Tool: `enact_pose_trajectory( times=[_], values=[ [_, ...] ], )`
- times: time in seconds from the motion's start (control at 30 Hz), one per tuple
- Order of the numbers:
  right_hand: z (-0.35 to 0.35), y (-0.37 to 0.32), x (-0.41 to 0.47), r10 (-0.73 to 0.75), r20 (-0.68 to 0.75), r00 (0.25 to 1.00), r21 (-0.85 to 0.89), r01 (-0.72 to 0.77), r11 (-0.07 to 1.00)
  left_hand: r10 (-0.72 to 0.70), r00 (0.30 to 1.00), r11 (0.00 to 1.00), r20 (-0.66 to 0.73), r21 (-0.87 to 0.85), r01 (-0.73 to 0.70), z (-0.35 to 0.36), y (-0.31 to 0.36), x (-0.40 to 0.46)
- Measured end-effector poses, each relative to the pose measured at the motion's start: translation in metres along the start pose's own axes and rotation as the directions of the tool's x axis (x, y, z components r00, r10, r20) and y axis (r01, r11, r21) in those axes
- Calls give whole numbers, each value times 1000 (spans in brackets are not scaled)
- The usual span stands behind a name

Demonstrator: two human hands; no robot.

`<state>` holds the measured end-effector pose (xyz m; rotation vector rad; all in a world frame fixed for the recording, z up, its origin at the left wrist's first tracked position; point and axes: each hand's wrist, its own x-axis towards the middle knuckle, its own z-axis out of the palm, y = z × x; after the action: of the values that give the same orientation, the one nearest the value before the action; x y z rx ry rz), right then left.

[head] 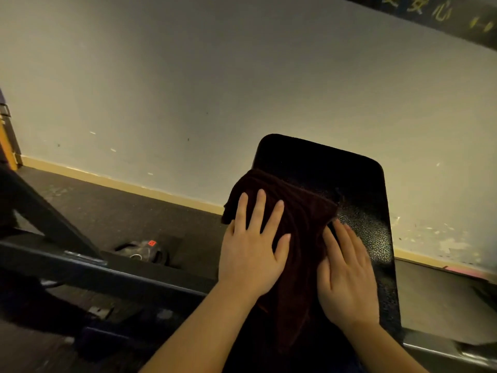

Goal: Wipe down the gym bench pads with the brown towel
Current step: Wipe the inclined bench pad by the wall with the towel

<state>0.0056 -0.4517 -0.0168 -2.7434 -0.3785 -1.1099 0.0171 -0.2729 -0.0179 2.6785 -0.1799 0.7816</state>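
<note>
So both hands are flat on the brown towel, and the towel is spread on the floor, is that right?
Not quite. The head view shows the left hand and right hand flat on the towel, but the towel lies on the black bench pad, not the floor.

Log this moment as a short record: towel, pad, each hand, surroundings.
towel: dark brown terry towel, bunched, lying on the pad, its left edge hanging over the pad's side
pad: black textured vinyl bench pad, far end and right side uncovered
left hand: left hand flat on the towel, fingers spread
right hand: right hand flat, partly on the towel's right edge, partly on the pad
surroundings: pale wall, dark speckled floor
</note>
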Motion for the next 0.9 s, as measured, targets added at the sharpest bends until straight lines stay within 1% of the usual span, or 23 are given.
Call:
enact_pose_trajectory(
  times=[0.07,0.2,0.23,0.3,0.33,0.37,0.4,0.43,0.47,0.5,0.57,0.63,0.73,0.9],
  values=[
    [0,-1,-1,6,-2,1000,6,-6,1000,17,1000,1000,-2,24,-17,0,-1,4],
    [3,1,-3,17,6,1000,64,-17,998,38,996,999,79,10,-39,-6,0,14],
    [1,1,-5,56,-3,998,123,-56,991,47,994,999,98,-2,-47,-6,0,16],
    [-4,-4,0,164,-1,987,315,-155,936,29,993,999,114,-22,-26,-8,1,23],
    [-3,-8,6,195,-3,981,358,-181,916,23,994,999,109,-30,-20,-10,2,31],
    [-1,-14,12,185,1,983,357,-173,918,18,995,999,100,-44,-13,-11,4,41],
    [2,-20,17,144,9,989,293,-141,946,11,996,998,90,-55,-6,-11,4,52],
    [8,-25,20,99,5,995,193,-99,976,5,997,998,78,-64,0,-12,4,64],
    [16,-26,23,71,-19,997,95,-69,993,-2,998,998,68,-68,7,-13,3,75],
    [24,-25,26,67,-43,997,37,-66,997,-1,999,997,53,-74,5,-11,2,87],
    [29,-24,26,74,-84,994,-2,-75,997,-2,1000,997,28,-71,4,-13,4,106],
    [33,-21,26,44,-124,991,-53,-51,997,-19,1000,996,10,-87,20,-11,6,122],
    [35,-18,29,1,-148,989,-118,-19,993,-31,999,994,9,-105,32,-9,9,134],
    [34,-17,30,-3,-159,987,-142,-20,990,-21,1000,989,10,-148,22,-8,8,132]
  ],
)
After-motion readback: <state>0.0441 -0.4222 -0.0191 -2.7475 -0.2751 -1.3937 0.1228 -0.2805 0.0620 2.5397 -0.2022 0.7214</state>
